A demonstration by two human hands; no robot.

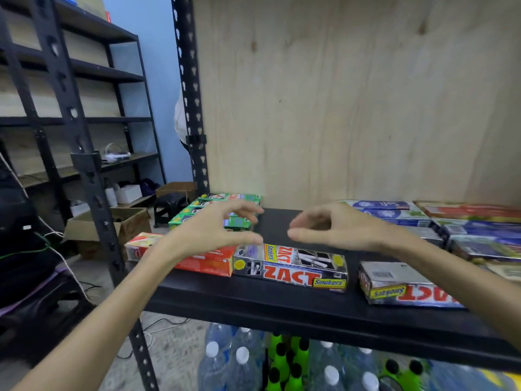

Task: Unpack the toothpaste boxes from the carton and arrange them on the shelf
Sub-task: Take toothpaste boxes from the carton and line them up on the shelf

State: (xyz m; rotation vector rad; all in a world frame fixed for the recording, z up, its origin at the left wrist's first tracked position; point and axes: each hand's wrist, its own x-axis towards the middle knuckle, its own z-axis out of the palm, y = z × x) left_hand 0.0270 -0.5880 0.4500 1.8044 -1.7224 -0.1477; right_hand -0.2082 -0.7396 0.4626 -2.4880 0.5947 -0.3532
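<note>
The silver-and-red cardboard Zact toothpaste box [290, 268] lies flat near the front edge of the black metal shelf board [253, 300], with my two hands hovering just above its far edge and holding nothing. My left hand [214, 231] has its fingers loosely curved with the thumb apart from them, and my right hand [332, 227] mirrors it, fingers relaxed and a little blurred, so neither is pinching anything. Touching the Zact box on its left is a red-orange cardboard toothpaste box [197, 256], whose left end juts out past the black perforated steel upright [93, 193]; if I nudge the row leftward while squaring it, I judge that box could tip off onto the floor. To the right, apart from the first, a second Zact box [400, 286] sits skewed and close to the front lip, and my right forearm passing over it could drag it off. Farther back lie green boxes [225, 213] on the left and blue boxes [394, 213] on the right. The brown cardboard carton [124, 224] stands on the floor to the far left, well apart from the shelf.
</note>
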